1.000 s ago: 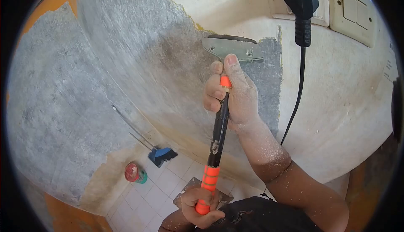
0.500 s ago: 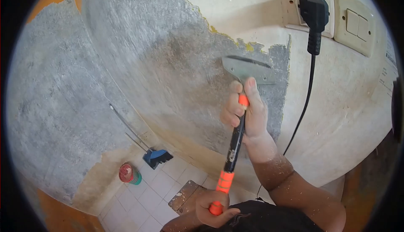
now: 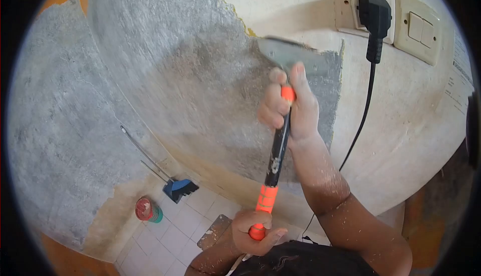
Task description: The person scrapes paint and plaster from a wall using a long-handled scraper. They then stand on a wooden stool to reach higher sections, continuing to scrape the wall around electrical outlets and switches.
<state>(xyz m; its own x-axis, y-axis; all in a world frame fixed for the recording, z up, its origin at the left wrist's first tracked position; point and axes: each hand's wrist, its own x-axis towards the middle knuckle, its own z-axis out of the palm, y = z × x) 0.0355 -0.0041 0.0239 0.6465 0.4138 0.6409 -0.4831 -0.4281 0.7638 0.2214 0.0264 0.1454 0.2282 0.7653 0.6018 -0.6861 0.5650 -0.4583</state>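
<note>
The right hand (image 3: 293, 108) is wrapped tight around the upper part of a long-handled scraper (image 3: 274, 153), its fingers (image 3: 273, 103) closed just below the metal blade (image 3: 288, 53). The left hand (image 3: 255, 231) grips the orange end of the same handle low down, close to the body, fingers curled shut around it. The blade lies against the wall (image 3: 165, 75), at the ragged line where bare grey plaster meets the cream paint that remains. Its outline is blurred. Both the right hand and its forearm are dusted with pale flecks. Near the wall's upper right corner a black plug (image 3: 375, 13) sits in a socket (image 3: 350, 5), its cable (image 3: 363, 110) hanging down just beside the right arm, with a light switch (image 3: 418, 25) next to it. On the tiled floor (image 3: 173, 236) below lie a blue brush (image 3: 178, 188) and a small red-topped tin (image 3: 147, 209) by the wall's foot.
</note>
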